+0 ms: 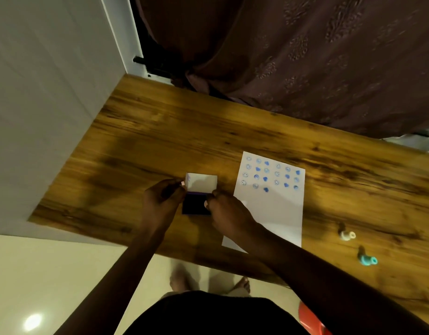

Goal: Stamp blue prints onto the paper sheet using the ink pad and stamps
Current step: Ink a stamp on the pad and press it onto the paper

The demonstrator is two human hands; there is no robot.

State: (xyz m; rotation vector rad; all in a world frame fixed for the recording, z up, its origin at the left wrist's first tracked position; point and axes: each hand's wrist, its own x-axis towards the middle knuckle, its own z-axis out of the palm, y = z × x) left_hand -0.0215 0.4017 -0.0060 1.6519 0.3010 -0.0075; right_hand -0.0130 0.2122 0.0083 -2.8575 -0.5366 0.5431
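Head view looks down on a wooden surface where both hands meet at the ink pad, a dark square case whose white lid stands raised at the far edge. The left hand has its fingers curled, thumb and fingertips pinching the lid's left corner. The right hand is also curled, its fingertips pressed against the right edge of the ink pad where lid and base join. Just right of the ink pad lies the paper sheet, its far half covered in rows of blue prints, smiling faces and hearts; the near half is bare. Well to the right of the sheet, a white stamp and a teal stamp lie on their sides, apart from each other. No writing or brand can be read anywhere.
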